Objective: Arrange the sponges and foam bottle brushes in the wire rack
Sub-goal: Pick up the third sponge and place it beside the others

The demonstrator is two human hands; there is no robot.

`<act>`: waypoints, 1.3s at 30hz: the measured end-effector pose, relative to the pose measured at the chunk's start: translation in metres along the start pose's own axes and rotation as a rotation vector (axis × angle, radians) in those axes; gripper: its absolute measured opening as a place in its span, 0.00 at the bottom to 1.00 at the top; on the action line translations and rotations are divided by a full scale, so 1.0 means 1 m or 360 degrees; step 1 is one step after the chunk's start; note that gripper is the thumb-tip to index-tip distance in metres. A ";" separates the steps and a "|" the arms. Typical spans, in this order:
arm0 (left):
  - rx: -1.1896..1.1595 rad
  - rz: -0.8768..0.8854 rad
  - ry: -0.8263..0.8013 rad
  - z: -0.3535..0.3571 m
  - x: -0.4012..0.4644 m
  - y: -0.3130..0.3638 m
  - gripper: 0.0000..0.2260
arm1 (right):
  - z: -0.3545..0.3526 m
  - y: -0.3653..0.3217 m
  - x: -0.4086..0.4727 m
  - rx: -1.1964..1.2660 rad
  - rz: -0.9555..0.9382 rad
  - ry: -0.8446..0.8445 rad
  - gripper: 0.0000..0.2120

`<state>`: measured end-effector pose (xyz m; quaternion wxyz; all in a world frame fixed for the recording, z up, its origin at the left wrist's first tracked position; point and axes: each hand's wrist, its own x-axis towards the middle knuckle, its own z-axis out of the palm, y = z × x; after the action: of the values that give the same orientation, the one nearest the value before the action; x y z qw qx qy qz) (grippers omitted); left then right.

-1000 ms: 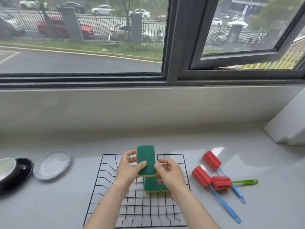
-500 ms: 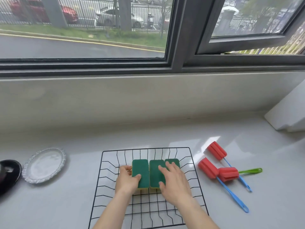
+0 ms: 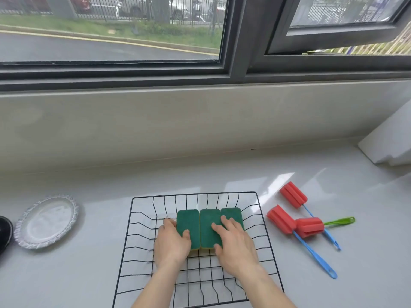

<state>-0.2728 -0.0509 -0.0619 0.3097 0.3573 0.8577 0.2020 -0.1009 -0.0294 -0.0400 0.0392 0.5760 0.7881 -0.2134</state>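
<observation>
Three green sponges with yellow undersides lie side by side in the black wire rack point(image 3: 142, 218): a left sponge point(image 3: 188, 221), a middle sponge point(image 3: 208, 221) and a right sponge point(image 3: 232, 215). My left hand point(image 3: 171, 243) cups the left sponge's near left corner, thumb on its top. My right hand point(image 3: 235, 243) rests flat across the middle and right sponges, fingers spread. Three red foam bottle brushes lie on the counter right of the rack: a far one point(image 3: 293, 197) and a near one point(image 3: 280, 218) with blue handles, and one point(image 3: 309, 227) with a green handle.
A clear glass plate point(image 3: 47, 221) lies on the counter to the left, with a black dish point(image 3: 4, 232) at the left edge. A white block point(image 3: 391, 141) stands at the far right. The window wall runs behind the counter.
The sponge I held up with both hands has come down into the rack on the left of the other two. Both hands now rest on the row of sponges.
</observation>
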 end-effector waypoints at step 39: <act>0.0849 0.1035 -0.0053 0.007 -0.026 -0.007 0.35 | -0.009 0.014 -0.008 -0.0022 -0.0114 0.0111 0.30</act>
<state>-0.2575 -0.0736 -0.0609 0.1403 0.6803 0.7173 0.0541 -0.0836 -0.0298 -0.0330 0.0080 0.5543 0.8106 -0.1890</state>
